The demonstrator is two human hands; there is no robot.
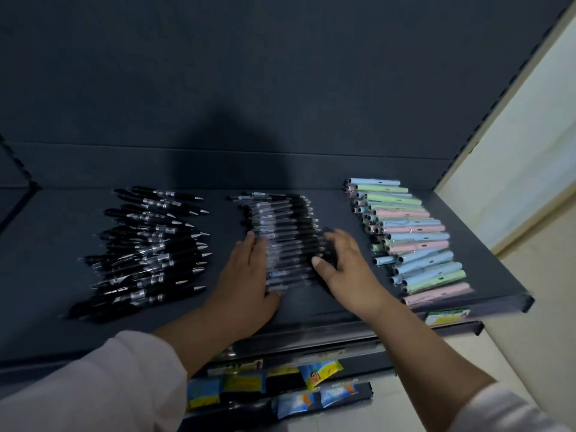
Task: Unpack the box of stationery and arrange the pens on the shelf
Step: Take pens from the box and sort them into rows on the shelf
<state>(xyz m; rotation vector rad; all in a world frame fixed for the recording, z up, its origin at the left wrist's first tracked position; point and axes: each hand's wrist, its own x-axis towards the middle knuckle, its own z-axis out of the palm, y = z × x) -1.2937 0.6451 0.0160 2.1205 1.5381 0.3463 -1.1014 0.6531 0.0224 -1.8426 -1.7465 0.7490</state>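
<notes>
Low and near me I see a row of small bright packets in yellow, blue and orange, their print too blurred to read. Two pale blue packets lie nearer still. To the right is a green and yellow packet. A cream wall rises at the far right, above a pale floor.

The picture is dim. The dark shelf takes little light, while the pale wall at the right is bright and slightly washed out. A wide, soft shadow lies on the back panel above the pens. Motion blur smears the left hand, the right hand and the pens. Straight edges bend near the corners.
</notes>
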